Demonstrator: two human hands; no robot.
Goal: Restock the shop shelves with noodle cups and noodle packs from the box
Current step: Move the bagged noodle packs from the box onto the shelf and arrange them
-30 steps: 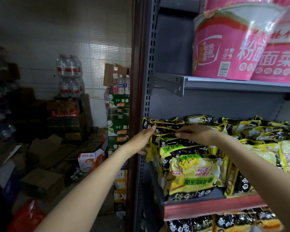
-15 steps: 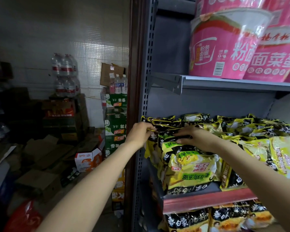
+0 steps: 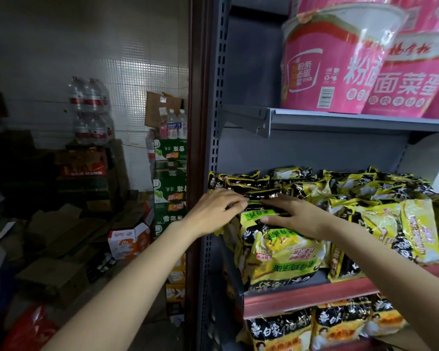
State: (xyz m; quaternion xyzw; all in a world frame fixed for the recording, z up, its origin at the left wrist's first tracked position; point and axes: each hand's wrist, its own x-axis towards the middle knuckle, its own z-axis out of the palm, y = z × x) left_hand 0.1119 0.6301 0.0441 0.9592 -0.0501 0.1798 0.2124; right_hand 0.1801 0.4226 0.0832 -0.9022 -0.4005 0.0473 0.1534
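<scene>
Pressing down, both sets of fingers (image 3: 241,204) lie flat, gripping nothing: left hand (image 3: 213,214) and right hand (image 3: 297,219) rest on the noodle packs (image 3: 281,252) stacked at the shelf (image 3: 302,297) edge; I'd square them back so none slide off

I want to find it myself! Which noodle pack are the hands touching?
Look at the grey shelf with the red front edge, under the big pink noodle cups. At its left end, both hands rest on the front yellow noodle pack. It stands upside down, nearer the edge than the others.
</scene>
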